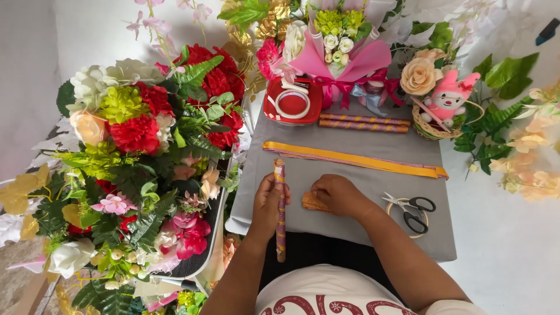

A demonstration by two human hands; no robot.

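My left hand (267, 204) grips a long rolled paper stick (280, 192), striped pink and gold, held upright over the grey cloth (361, 233). My right hand (338, 195) rests flat on a small folded piece of orange-gold paper (310, 203) on the cloth, fingers closed over its right part. Further back lies a long folded strip of yellow and pink paper (356, 159). Two more rolled sticks (364, 123) lie side by side behind it.
Black-handled scissors (413, 210) lie to the right on a round ring. A red tape holder (291, 102) and a pink wrapped bouquet (344, 46) stand at the back. A big artificial flower arrangement (140, 151) fills the left. A small basket with a pink toy (446, 105) sits back right.
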